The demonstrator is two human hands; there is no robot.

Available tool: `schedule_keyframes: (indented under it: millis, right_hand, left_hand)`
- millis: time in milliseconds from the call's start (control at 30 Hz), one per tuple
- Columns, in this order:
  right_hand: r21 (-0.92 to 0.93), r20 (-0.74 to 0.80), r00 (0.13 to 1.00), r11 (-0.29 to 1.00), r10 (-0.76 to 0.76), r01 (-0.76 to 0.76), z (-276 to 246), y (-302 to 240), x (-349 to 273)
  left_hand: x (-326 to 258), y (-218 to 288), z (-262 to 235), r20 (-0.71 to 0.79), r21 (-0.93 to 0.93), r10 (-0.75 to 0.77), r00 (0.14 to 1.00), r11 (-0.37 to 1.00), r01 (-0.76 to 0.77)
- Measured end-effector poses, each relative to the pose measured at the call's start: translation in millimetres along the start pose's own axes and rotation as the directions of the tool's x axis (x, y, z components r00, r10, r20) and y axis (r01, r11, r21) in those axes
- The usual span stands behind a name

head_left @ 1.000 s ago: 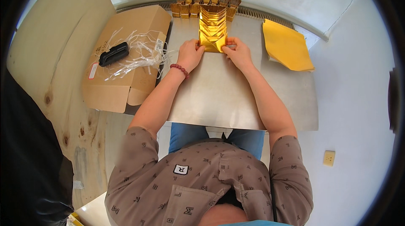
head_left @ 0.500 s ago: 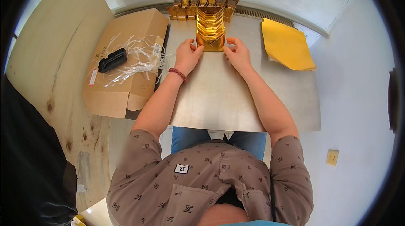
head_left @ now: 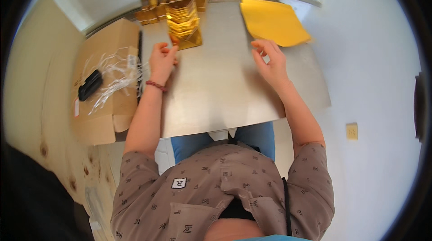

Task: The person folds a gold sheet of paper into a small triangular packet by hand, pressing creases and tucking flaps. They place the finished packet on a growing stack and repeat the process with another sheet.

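Observation:
A row of overlapping shiny gold folded-foil pieces (head_left: 185,28) lies toward the far left of the metal table (head_left: 216,79). My left hand (head_left: 162,63) is just beside the near left corner of this row, fingers loosely bent and apart, with nothing visible in them. Over the table's right part hovers my right hand (head_left: 272,65), its thumb and fingers apart and empty. Closest to it is a stack of yellow sheets (head_left: 274,20), just beyond the fingertips. Behind the foil row stand several bundles (head_left: 150,9) of brown and gold folded pieces.
To the left, a cardboard box (head_left: 105,119) carries a black plastic object (head_left: 91,85) and a tangle of clear-white strips (head_left: 112,79). A wooden panel (head_left: 36,92) rises at the far left. The white wall borders the table's back and right.
Both hands have come away from the foil row's near edge. My right hand has moved right toward the yellow sheets. The whole view has turned, shifting the table's things leftward.

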State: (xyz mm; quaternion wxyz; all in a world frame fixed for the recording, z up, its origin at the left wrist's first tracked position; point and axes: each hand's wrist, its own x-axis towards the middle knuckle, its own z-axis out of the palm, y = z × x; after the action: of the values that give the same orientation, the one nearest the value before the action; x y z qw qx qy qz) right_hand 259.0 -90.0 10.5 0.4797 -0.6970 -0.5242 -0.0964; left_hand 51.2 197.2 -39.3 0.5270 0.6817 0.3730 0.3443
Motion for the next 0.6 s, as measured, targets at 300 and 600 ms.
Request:
schedule_keyframes:
  millis: [300,600]
  right_hand:
    - [-0.520,0.020,0.992,0.846,-0.122,0.115,-42,59,4]
    - [-0.580,0.008,0.998,0.813,-0.058,0.052,-34,109,17]
  left_hand:
    - [0,-1,-4,0.027,-0.129,0.022,0.999,0.991,-0.018]
    - [-1,3,-7,0.047,-0.123,0.015,0.999,0.992,-0.010]
